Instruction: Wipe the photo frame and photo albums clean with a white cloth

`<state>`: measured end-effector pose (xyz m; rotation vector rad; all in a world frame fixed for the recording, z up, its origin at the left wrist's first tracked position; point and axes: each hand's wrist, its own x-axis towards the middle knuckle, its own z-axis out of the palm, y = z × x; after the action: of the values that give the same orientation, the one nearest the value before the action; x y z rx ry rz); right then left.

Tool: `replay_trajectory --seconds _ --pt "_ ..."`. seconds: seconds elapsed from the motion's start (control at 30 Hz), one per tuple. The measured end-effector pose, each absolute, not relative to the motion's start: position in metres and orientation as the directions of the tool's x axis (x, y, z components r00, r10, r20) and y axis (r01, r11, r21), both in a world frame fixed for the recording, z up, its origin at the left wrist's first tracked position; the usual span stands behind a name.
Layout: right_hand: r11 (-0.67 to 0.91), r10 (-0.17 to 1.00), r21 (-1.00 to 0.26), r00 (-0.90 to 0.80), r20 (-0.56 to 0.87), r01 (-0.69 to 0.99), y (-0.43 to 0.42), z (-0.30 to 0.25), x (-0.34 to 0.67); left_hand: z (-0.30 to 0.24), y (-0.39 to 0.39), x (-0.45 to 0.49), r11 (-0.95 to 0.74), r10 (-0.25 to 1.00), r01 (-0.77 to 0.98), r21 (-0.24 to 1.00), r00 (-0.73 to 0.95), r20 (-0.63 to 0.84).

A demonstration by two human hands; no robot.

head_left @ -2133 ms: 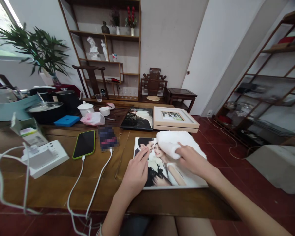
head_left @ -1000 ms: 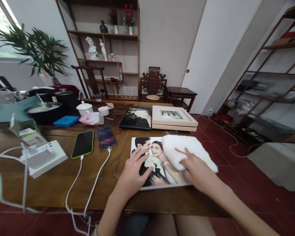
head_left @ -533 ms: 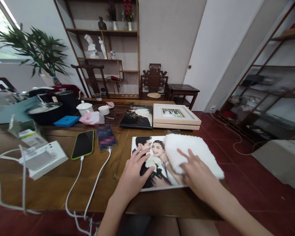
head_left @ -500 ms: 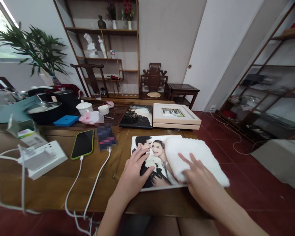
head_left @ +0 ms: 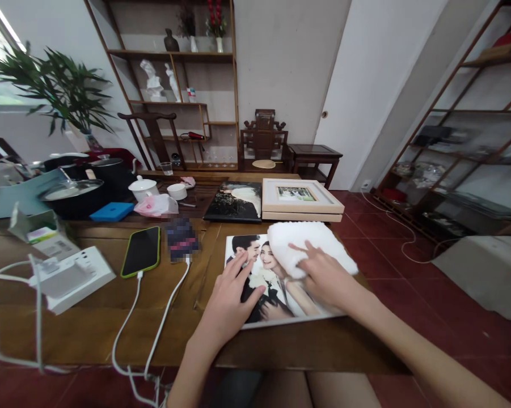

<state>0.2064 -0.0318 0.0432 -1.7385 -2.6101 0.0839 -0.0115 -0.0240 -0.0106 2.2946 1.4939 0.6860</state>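
Observation:
A large photo print (head_left: 281, 294) of a couple lies flat at the near edge of the wooden table (head_left: 89, 323). My left hand (head_left: 229, 303) rests on its left part, fingers spread and flat. My right hand (head_left: 323, 277) presses a fluffy white cloth (head_left: 306, 243) onto the upper right part of the print, fingers stretched over the cloth.
Beyond the print lie a dark photo album (head_left: 236, 203) and a light wooden frame (head_left: 300, 198). A phone in a green case (head_left: 142, 250), white cables (head_left: 153, 334), a white power strip (head_left: 74, 277), pots and cups sit to the left. Shelves stand behind and at right.
My right hand slid the cloth down and right across the print, then back up and left to its upper part. My left hand stayed pressed on the print.

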Motion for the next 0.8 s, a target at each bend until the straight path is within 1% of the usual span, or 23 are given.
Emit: replay_trajectory --seconds 0.1,0.2,0.3,0.4,0.47,0.6,0.67,0.8 --pt "0.388 0.922 -0.038 -0.387 0.027 0.921 0.004 0.041 0.207 -0.01 -0.024 -0.012 -0.402 0.915 0.763 0.506 0.343 0.211" --pt "0.382 0.924 -0.029 -0.381 0.029 0.924 0.012 0.04 0.209 -0.011 -0.024 -0.012 -0.399 0.917 0.761 0.511 0.339 0.212" --pt "0.394 0.918 -0.022 -0.395 -0.028 0.919 -0.01 0.041 0.208 -0.011 -0.024 -0.012 -0.396 0.918 0.758 0.519 0.333 0.215" --pt "0.405 0.905 -0.033 -0.406 -0.126 0.914 -0.054 0.036 0.209 -0.011 -0.024 -0.011 -0.387 0.922 0.756 0.529 0.317 0.221" --pt "0.435 0.885 -0.043 -0.436 -0.165 0.9 -0.088 0.028 0.213 -0.01 -0.025 -0.01 -0.385 0.923 0.755 0.53 0.31 0.229" --pt "0.589 0.793 -0.104 -0.598 -0.117 0.801 -0.132 0.019 0.224 -0.01 -0.025 -0.009 -0.402 0.915 0.754 0.519 0.321 0.243" --pt "0.615 0.772 -0.112 -0.625 -0.119 0.781 -0.133 0.026 0.223 -0.01 -0.025 -0.009 -0.409 0.912 0.75 0.52 0.324 0.25" --pt "0.533 0.826 -0.088 -0.54 -0.16 0.842 -0.092 0.055 0.207 -0.01 -0.024 -0.011 -0.429 0.903 0.731 0.531 0.335 0.268"
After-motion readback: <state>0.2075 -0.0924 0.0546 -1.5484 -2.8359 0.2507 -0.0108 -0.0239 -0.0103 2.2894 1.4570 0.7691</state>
